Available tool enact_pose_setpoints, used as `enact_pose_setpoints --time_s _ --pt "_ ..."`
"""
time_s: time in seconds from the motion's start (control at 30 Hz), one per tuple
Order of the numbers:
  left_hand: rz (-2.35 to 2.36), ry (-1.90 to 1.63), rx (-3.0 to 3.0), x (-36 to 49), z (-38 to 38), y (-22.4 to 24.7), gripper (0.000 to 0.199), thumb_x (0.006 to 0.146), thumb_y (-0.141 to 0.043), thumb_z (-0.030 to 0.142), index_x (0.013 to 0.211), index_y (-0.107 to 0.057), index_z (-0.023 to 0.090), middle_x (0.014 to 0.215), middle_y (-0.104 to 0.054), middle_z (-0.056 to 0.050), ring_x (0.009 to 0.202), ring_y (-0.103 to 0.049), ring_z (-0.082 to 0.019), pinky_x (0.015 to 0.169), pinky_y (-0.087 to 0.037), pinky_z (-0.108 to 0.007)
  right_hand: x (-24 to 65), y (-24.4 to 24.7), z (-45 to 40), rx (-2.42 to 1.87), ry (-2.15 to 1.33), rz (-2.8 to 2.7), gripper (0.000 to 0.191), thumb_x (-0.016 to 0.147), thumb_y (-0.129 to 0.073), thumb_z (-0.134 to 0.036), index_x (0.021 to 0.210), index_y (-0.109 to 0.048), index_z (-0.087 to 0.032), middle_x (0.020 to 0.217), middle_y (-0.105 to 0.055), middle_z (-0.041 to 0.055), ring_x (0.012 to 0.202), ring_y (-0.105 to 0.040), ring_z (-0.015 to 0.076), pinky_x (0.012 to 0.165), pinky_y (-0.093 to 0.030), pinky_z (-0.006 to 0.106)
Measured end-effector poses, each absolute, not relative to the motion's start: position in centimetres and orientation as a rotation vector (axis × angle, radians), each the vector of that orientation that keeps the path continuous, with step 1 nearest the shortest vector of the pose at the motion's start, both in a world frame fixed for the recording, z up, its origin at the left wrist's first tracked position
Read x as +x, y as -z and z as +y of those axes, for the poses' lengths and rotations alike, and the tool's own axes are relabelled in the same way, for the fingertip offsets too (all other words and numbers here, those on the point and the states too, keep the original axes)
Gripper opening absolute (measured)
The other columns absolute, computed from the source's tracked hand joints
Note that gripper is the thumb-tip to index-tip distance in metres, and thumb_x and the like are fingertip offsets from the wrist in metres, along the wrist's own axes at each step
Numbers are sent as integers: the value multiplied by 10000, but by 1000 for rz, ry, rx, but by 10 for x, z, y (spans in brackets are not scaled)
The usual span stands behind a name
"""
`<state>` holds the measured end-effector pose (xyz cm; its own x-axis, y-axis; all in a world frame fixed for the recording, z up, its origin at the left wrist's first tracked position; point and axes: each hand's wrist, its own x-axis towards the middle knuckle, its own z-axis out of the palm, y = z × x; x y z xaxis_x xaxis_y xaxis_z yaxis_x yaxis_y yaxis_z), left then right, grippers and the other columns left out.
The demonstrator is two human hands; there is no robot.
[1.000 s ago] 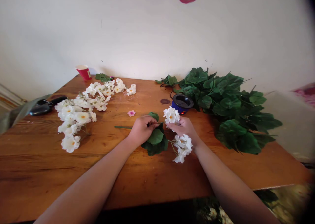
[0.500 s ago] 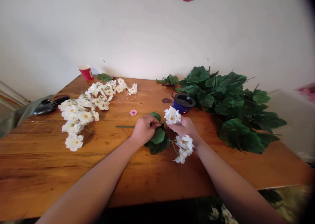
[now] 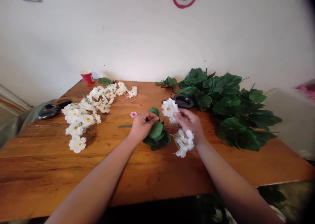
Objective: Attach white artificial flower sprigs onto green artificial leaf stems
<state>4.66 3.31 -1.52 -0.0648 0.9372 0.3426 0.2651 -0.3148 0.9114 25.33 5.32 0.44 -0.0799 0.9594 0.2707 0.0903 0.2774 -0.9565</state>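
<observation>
My left hand (image 3: pixel 143 125) is closed round the green leafy stem (image 3: pixel 156 132) at the middle of the table; the stem's end sticks out to the left of the hand. To its right, my right hand (image 3: pixel 190 123) pinches a white flower cluster (image 3: pixel 169 109) with yellow centres, just apart from the leaves. A second white cluster (image 3: pixel 184 143) hangs below the right hand's fingers, and thin stems run from it toward the leaves. Behind the right hand is a black round pot (image 3: pixel 183 101), partly hidden.
White flowers (image 3: pixel 80 119) are spread over the left of the wooden table (image 3: pixel 98 178). A heap of green leaves (image 3: pixel 228 102) covers the right. Also there are a red cup (image 3: pixel 87 77), a black-handled tool (image 3: pixel 50 110) and a small pink flower (image 3: pixel 133 114).
The upper white cluster has lifted slightly with my right hand, and thin stems now show between the hands. My left hand keeps its grip on the leafy stem. The view has tilted up a little.
</observation>
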Motion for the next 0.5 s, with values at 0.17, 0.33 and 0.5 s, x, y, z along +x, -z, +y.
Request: enact_pose_setpoints --time_s 0.17,0.33,0.5 --pt "1200 -1617 1077 34 33 -2 219 706 -767 354 785 -687 166 583 -591 36 480 -474 -78 453 -348 -204 281 -12 62 -875 -601 -957 251 832 -626 -466 888 -682 -229 813 -631 9 673 -555 141 602 -429 269" --pt "979 -1739 790 33 23 -34 246 632 -811 301 728 -637 156 620 -597 39 503 -502 -58 479 -404 -178 268 0 52 -908 -1079 -1300 282 788 -690 -471 938 -687 -232 854 -642 26 700 -563 156 614 -449 282" --pt "896 -1756 867 46 7 -42 307 728 -713 457 716 -548 198 626 -571 34 566 -556 -97 571 -509 -230 216 14 15 -663 -1591 -1711 354 795 -689 -542 981 -686 -241 869 -643 25 763 -568 160 714 -455 300"
